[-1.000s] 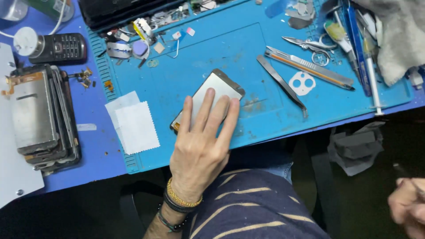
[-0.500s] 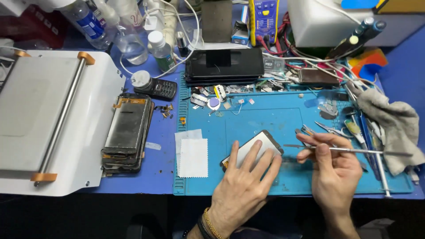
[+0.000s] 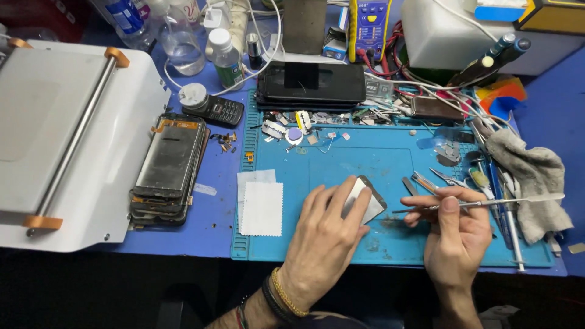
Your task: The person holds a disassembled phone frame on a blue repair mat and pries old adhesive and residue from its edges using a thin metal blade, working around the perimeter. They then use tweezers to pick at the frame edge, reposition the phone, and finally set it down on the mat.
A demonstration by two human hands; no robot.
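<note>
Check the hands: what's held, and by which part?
Right hand pinches a thin metal tool near its working end. Left hand presses flat on the phone, pinning it to the mat.

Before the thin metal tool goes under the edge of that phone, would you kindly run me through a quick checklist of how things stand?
1. Phone held down: ok, the left hand lies flat over it on the blue mat.
2. Tool gripped: ok, the right hand pinches the thin metal tool between its fingers.
3. Tip at the phone's edge: not ok, it stops just short, to the right of the phone.
4. Left fingers clear of the tip: ok, they rest on the phone's top, away from the tip.
5. Phone's seam already opened: cannot tell, the hand covers most of it.
</note>
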